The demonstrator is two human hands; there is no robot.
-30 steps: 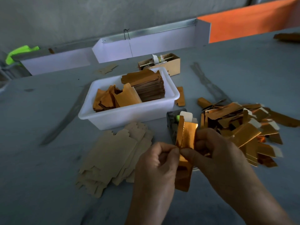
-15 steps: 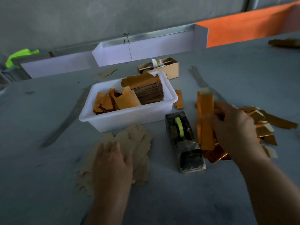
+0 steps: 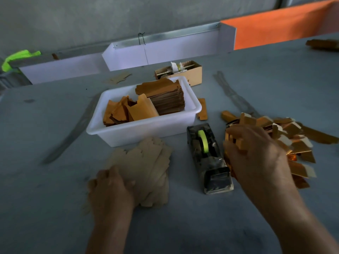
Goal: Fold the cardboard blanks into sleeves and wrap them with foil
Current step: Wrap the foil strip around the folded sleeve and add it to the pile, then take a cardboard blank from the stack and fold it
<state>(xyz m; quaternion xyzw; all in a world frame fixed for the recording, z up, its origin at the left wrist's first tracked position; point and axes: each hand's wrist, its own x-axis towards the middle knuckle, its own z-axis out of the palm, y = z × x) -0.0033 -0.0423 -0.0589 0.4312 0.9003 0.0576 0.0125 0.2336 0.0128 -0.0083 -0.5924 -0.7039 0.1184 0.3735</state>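
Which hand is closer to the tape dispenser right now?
Right. The right hand is just beside the tape dispenser, on the gold sleeves; the left hand is farther left.

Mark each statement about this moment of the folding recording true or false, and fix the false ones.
1. The tape dispenser stands between the flat cardboard blanks and the pile of foil sleeves. True.
2. The left hand is inside the white bin. False: it rests on the near end of the blanks, in front of the bin.
3. The roll in the dispenser is bright green. True.
4. The right hand is pulling tape from the dispenser. False: it is over the sleeve pile, right of the dispenser.
5. The white bin holds only one neat stack. False: it holds a tall stack at the right and loose, tilted orange pieces at the left.
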